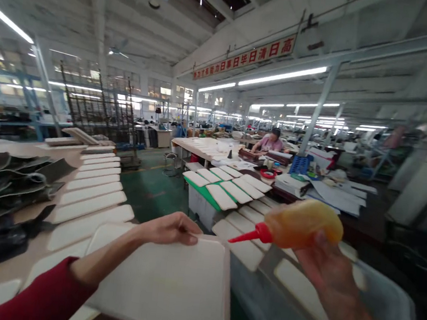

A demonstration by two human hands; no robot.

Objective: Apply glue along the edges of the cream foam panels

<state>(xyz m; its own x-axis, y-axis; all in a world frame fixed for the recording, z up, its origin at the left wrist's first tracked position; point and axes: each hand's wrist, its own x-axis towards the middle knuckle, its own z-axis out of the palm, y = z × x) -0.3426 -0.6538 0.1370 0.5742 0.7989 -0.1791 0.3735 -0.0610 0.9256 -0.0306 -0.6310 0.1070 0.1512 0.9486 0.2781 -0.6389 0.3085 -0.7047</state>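
This is a factory workshop — a large hall with a high beamed ceiling [135,27], bright tube lights [282,76] over many work areas and, at one o'clock from straight ahead, a banner [246,58] of large red characters. At ten o'clock a row of matching pale panels [91,193] lies on a bench [14,264] near dark, curling sheets [57,170], and others like them cover a bin [199,206] at one o'clock. Beyond that, also near one o'clock, a co-worker [270,143] in pink leans over cluttered tables — production work at several stations.
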